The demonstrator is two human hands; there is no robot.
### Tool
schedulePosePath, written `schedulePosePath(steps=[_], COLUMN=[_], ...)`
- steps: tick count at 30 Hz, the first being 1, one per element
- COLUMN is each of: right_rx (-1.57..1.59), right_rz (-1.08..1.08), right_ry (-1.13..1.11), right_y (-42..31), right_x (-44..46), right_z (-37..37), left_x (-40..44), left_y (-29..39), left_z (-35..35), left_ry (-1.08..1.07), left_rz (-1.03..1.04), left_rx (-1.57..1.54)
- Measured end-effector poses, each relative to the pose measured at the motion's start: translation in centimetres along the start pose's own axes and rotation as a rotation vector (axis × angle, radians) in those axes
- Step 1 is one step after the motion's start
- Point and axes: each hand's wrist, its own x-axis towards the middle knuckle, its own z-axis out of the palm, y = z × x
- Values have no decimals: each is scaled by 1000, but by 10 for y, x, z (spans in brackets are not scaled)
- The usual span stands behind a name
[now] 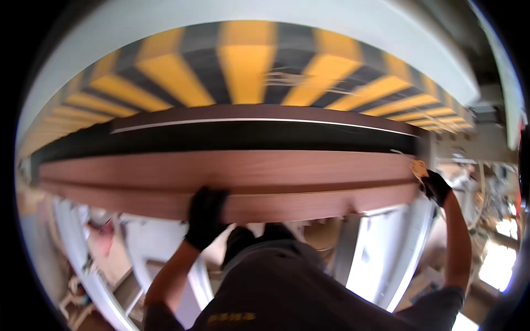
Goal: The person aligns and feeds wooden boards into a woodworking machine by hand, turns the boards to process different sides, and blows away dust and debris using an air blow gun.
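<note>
A long reddish-brown wooden panel [276, 171] with a lengthwise ridge lies across the view in front of me. My left hand [207, 216], in a black glove, rests on the panel's near edge, left of centre; its fingers are dark and blurred. At the panel's right end is my right hand [436, 186], also black-gloved, with its fingers closed round a small orange-tan piece [419, 168] by the panel's corner. Beyond the panel runs a dark gap [265, 135] with a thin white line behind it.
A yellow-and-black striped guard [248, 60] on a pale machine body [165, 19] spans the far side above the panel. White metal frame parts [91, 265] stand below left. Cluttered shelves and a bright window [497, 267] are at the right.
</note>
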Motion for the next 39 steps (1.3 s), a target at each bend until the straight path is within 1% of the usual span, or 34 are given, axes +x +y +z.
schedulePosePath(steps=[1,2,4,5,8,10,11,12,14,15,16,18,19,20,21,22,23,24,25,26,27,28,30,31,32,33,35,38,39], right_rx=[-47,-58,-18,17,142,160,167,172,134,73,-10,-154,-365,-647,-866,-660,-930,-1000,-1335,-1648,-1519,-1321,-1075,-1016,-977,-964,-953,-1011,-1049], right_rz=[-50,-22,-130,-163,-165,-190,-257,-323,-342,-395,-401,-527,-424,-521,-655,-789,-564,-72,-1,141,252,235,165,146,144,117,102,133,116], right_ry=[-46,-76,-234,-283,-451,-507,-605,-697,-761,-741,-745,-726,-542,-442,-382,-488,-519,-586,-373,-184,-51,58,196,226,233,255,285,363,426], right_y=[-4,-28,-66,-71,-106,-130,-139,-148,-168,-175,-182,-145,-115,-89,-33,24,61,114,249,372,393,406,435,436,427,424,415,400,389], right_x=[15,9,1,10,24,20,16,8,-29,-54,-85,-93,-96,-107,-100,-101,-123,-132,-107,-86,-113,-123,-121,-117,-119,-115,-117,-125,-128], right_z=[25,62,128,155,253,318,344,366,401,406,394,349,309,263,213,169,132,95,50,10,58,118,233,271,292,299,290,241,225], left_x=[-2,-1,0,0,2,1,1,0,-2,-2,0,-6,-10,-14,-24,-32,-38,-42,-49,-57,-63,-61,-64,-57,-57,-65,-66,-66,-66], left_y=[1,2,3,3,2,-1,0,-1,-5,-7,-11,-40,-59,-79,-109,-142,-168,-181,-197,-217,-240,-231,-229,-227,-228,-230,-220,-216,-217], left_z=[-5,-7,-8,-5,-7,-10,-11,-13,-19,-26,-32,-36,-42,-57,-56,-57,-67,-84,-90,-88,-74,-82,-80,-75,-73,-72,-80,-86,-84], left_ry=[-20,-34,-9,-7,0,21,27,33,19,-1,-20,3,11,-2,177,258,304,319,350,291,215,35,127,167,182,183,327,309,330], left_rz=[-17,-21,1,7,6,12,24,40,58,83,109,136,148,29,39,39,37,17,-5,-49,-104,-211,-211,-232,-184,-145,-203,-245,-222], left_rx=[-13,-40,-28,-41,-99,-112,-136,-165,-172,-198,-226,-251,-272,-268,-129,-82,-13,68,44,148,232,382,274,258,257,262,187,185,148])
